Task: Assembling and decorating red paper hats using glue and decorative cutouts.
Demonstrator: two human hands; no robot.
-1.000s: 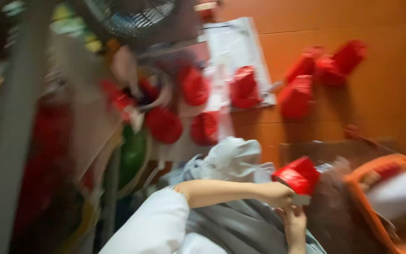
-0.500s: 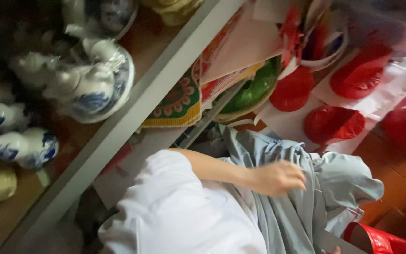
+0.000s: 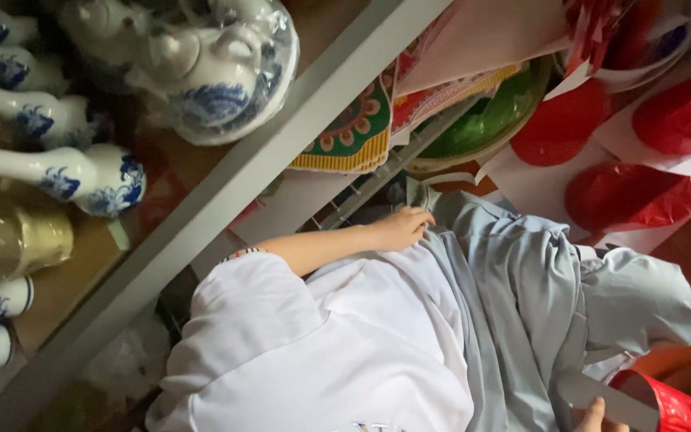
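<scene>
Head view: left hand [image 3: 400, 228] lies curled on the grey-blue cloth [image 3: 521, 280] over the lap, fingers gripping a fold near its upper edge, just beside the metal shelf rail [image 3: 281, 152]. Right hand [image 3: 597, 418] is at the bottom edge, only fingertips visible, touching a grey strip next to a red foil-wrapped item [image 3: 677, 412]; can't tell its grip. Blue-and-white porcelain teapot [image 3: 209, 68] and vases [image 3: 81, 180] on the shelf, red wrapped items [image 3: 629, 196] on white paper at right.

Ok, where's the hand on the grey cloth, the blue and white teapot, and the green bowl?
Left hand [image 3: 400, 228]: head view, back of the hand.
Grey cloth [image 3: 521, 280]: head view, middle fold.
Blue and white teapot [image 3: 209, 76]: head view, its belly.
Green bowl [image 3: 485, 120]: head view, inner side.
</scene>
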